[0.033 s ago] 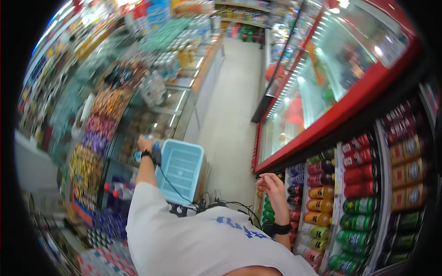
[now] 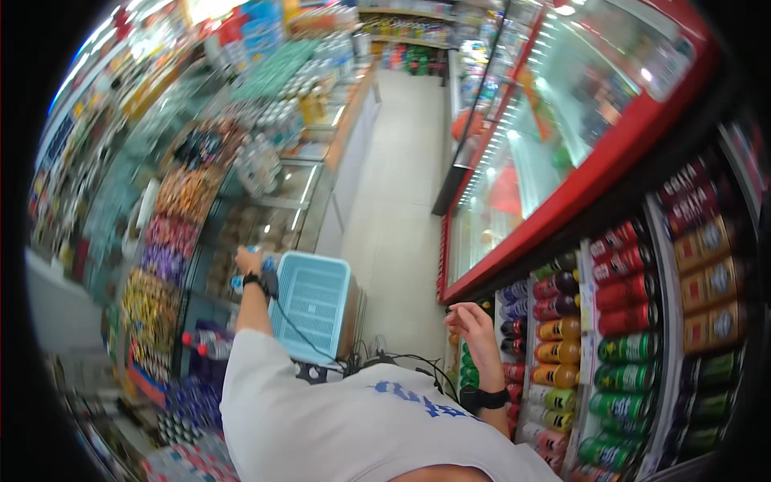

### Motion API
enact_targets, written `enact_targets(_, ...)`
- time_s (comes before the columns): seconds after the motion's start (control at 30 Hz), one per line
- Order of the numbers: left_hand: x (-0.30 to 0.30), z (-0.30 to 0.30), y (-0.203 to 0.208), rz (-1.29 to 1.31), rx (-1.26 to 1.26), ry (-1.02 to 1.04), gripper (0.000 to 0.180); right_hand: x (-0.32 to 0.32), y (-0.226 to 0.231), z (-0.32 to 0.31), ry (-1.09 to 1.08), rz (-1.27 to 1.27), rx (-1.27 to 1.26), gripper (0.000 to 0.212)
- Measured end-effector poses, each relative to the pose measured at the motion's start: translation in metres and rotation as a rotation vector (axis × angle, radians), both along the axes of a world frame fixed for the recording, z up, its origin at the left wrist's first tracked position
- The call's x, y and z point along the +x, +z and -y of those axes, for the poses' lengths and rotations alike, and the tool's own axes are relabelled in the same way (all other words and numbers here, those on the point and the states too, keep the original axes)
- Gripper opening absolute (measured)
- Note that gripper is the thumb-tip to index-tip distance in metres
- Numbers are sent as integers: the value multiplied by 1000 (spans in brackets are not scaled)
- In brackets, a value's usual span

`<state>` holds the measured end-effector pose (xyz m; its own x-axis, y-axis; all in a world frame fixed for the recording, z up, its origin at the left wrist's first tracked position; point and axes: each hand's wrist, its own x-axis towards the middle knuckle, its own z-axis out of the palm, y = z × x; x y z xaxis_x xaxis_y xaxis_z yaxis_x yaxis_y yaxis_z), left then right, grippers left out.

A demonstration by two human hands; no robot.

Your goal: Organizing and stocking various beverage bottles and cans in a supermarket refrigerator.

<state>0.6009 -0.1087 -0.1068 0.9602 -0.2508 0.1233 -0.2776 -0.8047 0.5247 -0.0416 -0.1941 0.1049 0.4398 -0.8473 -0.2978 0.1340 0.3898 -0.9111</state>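
Note:
My left hand (image 2: pixel 248 261) reaches out beside the blue basket, its fingers wrapped round what looks like a small bottle with blue and white parts (image 2: pixel 238 283). Most of that bottle is hidden by the hand and blurred. The light blue plastic basket (image 2: pixel 312 309) sits on a brown box, just right of my left wrist. A dark device with a cable is strapped at that wrist. My right hand (image 2: pixel 474 325) hangs in the air near the drinks shelf, fingers loosely bent and apart, with nothing seen in it.
Open-front shelves of bottles and cans (image 2: pixel 558 353) stand close on my right, beyond them a red-framed glass cooler (image 2: pixel 514 217). Along the left runs a glass counter (image 2: pixel 301 193) with packaged snacks (image 2: pixel 169 237) next to it. A tiled aisle (image 2: pixel 397 161) leads ahead. Cables (image 2: pixel 414 361) hang by my waist.
The whole view has shifted slightly, with the counter and aisle a little further left. My left hand stays by the basket, still round the bottle; my right hand holds its pose.

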Motion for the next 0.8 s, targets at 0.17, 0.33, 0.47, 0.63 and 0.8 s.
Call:
enact_targets(0.17,-51,30,47,202,-291,-24,59,-37,0,-19,-114,15,-18,22)
enact_targets(0.33,-183,84,136,77,-604,-602,20,-84,2,-47,-204,63,-28,24)
enact_targets(0.47,-304,90,199,-362,-603,-1080,15,-115,6,-78,-232,77,-81,25)
enact_targets(0.63,-441,64,248,-592,-343,-1553,18,-147,28,-128,-322,50,-140,25)
enact_targets(0.8,-556,40,300,-542,-158,-2021,17,-172,49,-170,-378,-7,-231,24)
